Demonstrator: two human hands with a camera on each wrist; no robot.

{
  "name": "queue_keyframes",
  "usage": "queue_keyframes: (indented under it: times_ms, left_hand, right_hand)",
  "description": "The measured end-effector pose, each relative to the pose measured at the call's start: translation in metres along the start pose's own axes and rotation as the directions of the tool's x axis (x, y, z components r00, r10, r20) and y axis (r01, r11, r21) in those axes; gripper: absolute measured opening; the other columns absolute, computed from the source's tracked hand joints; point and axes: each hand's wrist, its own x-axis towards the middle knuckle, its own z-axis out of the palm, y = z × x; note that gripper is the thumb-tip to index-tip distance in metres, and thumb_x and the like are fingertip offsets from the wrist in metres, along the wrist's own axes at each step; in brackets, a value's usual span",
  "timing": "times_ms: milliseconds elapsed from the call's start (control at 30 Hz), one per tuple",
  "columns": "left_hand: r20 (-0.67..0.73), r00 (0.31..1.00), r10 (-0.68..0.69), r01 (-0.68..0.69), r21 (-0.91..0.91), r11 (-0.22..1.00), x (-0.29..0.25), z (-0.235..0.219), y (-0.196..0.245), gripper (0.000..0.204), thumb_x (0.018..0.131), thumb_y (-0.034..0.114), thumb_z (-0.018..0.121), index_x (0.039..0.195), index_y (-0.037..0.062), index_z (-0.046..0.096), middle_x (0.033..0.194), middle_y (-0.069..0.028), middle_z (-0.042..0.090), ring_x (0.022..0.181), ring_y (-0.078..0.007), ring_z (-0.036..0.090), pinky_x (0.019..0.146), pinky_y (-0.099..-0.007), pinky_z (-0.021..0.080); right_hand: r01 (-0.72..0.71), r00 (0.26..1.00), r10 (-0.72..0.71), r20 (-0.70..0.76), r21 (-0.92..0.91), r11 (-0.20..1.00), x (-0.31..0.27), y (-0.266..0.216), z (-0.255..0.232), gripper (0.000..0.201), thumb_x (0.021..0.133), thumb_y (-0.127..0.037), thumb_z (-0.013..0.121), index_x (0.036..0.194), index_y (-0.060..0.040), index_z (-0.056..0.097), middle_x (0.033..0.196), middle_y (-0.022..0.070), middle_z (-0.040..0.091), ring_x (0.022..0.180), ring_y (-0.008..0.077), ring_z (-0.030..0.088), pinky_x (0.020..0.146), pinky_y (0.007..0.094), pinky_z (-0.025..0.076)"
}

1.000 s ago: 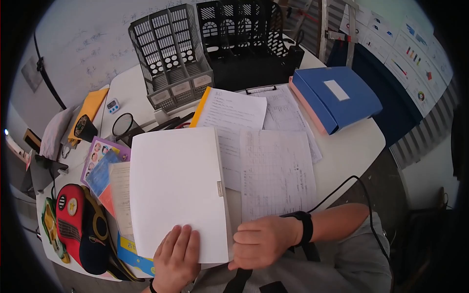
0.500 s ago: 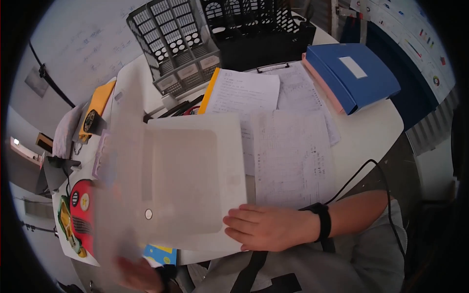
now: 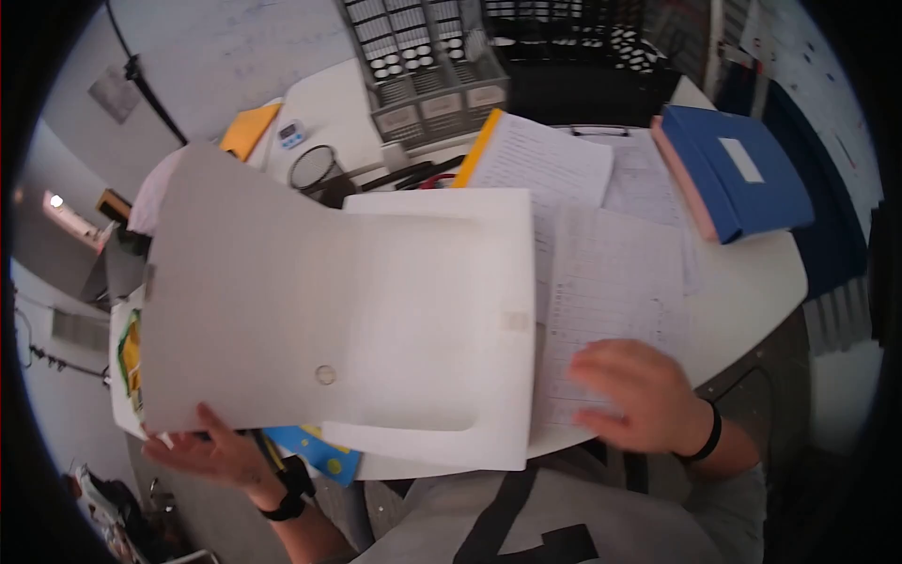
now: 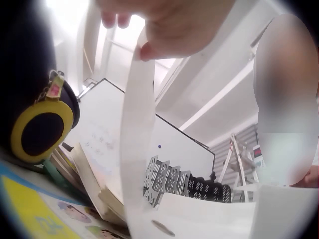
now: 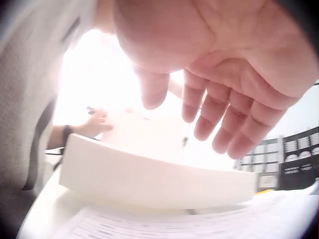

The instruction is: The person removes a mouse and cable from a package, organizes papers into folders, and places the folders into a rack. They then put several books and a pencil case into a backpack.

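Note:
A white document box (image 3: 516, 376) lies on the table in the head view, its shallow inside exposed and bare. Its lid (image 3: 240, 301) is swung over to the left, bent upward, with a small round hole near the fold. At the lid's lower left corner, my left hand (image 3: 221, 456) pinches the edge; the left wrist view shows thumb and fingers on either side of the lid (image 4: 137, 124). To the right of the box, my right hand (image 3: 644, 395) hovers over the printed sheets (image 3: 615, 282), fingers loosely extended and holding nothing.
A blue file box (image 3: 742, 179) stands at the table's right. Grey file racks (image 3: 442, 103) and a mesh pen cup (image 3: 315, 169) are along the back. A blue-and-yellow booklet (image 3: 319, 456) pokes out under the lid. A red toy guitar bag is hidden behind the lid.
My left hand has swung the lid up and over to the left, exposing the box's inside. My right hand has left the box's edge and moved right. The head view has shifted.

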Motion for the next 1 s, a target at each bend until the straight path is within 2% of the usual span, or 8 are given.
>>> queue_keyframes:
  times_ms: [100,233,333,533,600,833,933,1000]
  left_hand:
    - [0.093,0.994,0.063,-0.076,0.143,0.987,0.006,-0.012,0.002,0.072,0.096,0.01,0.068,0.152,-0.0011,0.025,0.153,-0.0219,0.033,0.131,-0.0351,0.046,0.105,-0.0466,0.047]
    - [0.139,0.99,-0.032,0.032,0.002,0.999,0.006,-0.005,0.01,0.055,0.102,0.016,0.06,0.15,0.0016,0.037,0.144,-0.0219,0.044,0.122,-0.0308,0.054,0.1,-0.0404,0.049]
    - [0.167,0.968,-0.185,0.193,-0.028,0.981,0.012,0.001,0.021,0.051,0.104,0.022,0.055,0.15,0.0026,0.041,0.134,-0.0213,0.056,0.117,-0.0269,0.058,0.099,-0.0354,0.048]
    - [0.17,0.961,-0.217,0.228,-0.048,0.972,0.017,0.007,0.02,0.051,0.104,0.029,0.054,0.149,0.0079,0.045,0.139,-0.0186,0.056,0.119,-0.0289,0.06,0.099,-0.0364,0.052]
    - [0.178,0.955,-0.236,0.232,0.043,0.972,0.016,0.004,0.014,0.05,0.104,0.031,0.054,0.149,0.0108,0.046,0.137,-0.0183,0.057,0.117,-0.0296,0.061,0.099,-0.0365,0.053]
    - [0.194,0.952,-0.237,0.247,-0.028,0.969,0.015,0.003,0.014,0.05,0.104,0.025,0.053,0.151,0.0096,0.044,0.141,-0.0193,0.054,0.121,-0.0295,0.058,0.101,-0.0383,0.05]
    - [0.205,0.927,-0.315,0.359,-0.231,0.904,0.011,0.002,0.016,0.051,0.103,0.017,0.055,0.151,0.007,0.043,0.139,-0.0195,0.053,0.122,-0.0265,0.054,0.104,-0.0369,0.045]
    - [0.234,0.911,-0.34,0.406,-0.352,0.843,0.01,0.005,0.016,0.052,0.102,0.014,0.057,0.151,0.0072,0.042,0.133,-0.0167,0.056,0.115,-0.0236,0.055,0.1,-0.0351,0.046]
  right_hand:
    - [-0.597,0.665,0.705,-0.247,0.392,0.7,-0.062,0.015,-0.01,0.031,0.089,-0.011,0.072,0.117,-0.0043,0.065,0.109,0.0104,0.067,0.095,0.0199,0.065,0.083,0.0303,0.053]
    - [-0.596,0.213,0.909,-0.357,0.69,0.41,-0.143,0.022,0.018,0.027,0.096,-0.013,0.067,0.119,-0.0013,0.062,0.1,0.004,0.066,0.082,0.0086,0.061,0.073,0.0253,0.051]
    - [-0.565,0.092,0.966,-0.242,0.786,0.251,-0.16,0.007,0.023,0.027,0.097,-0.018,0.067,0.117,-0.0004,0.062,0.097,0.0014,0.065,0.078,0.0086,0.06,0.07,0.0243,0.05]
    - [-0.521,-0.01,0.983,0.181,0.839,-0.159,-0.166,-0.014,0.037,0.037,0.099,-0.036,0.063,0.106,0.0002,0.067,0.091,0.008,0.071,0.078,0.0143,0.068,0.066,0.0271,0.054]
    - [-0.489,0.071,0.937,0.342,0.831,-0.266,-0.163,-0.01,0.046,0.041,0.099,-0.037,0.063,0.106,0.0034,0.067,0.093,0.0095,0.071,0.077,0.0144,0.068,0.066,0.0262,0.054]
    - [-0.583,0.355,0.821,0.447,0.792,-0.179,-0.189,-0.01,0.045,0.036,0.101,-0.026,0.059,0.115,0.0067,0.065,0.093,0.0133,0.073,0.077,0.0169,0.071,0.063,0.0269,0.054]
    - [-0.45,0.216,0.859,0.464,0.828,-0.334,-0.172,-0.013,0.048,0.038,0.101,-0.02,0.06,0.123,0.0101,0.062,0.112,0.0146,0.071,0.096,0.0199,0.069,0.085,0.0325,0.056]
    - [-0.218,0.272,0.892,0.362,0.926,-0.309,-0.179,-0.003,0.083,0.04,0.101,-0.021,0.06,0.125,0.0114,0.06,0.116,0.0143,0.069,0.1,0.0202,0.068,0.09,0.0338,0.054]
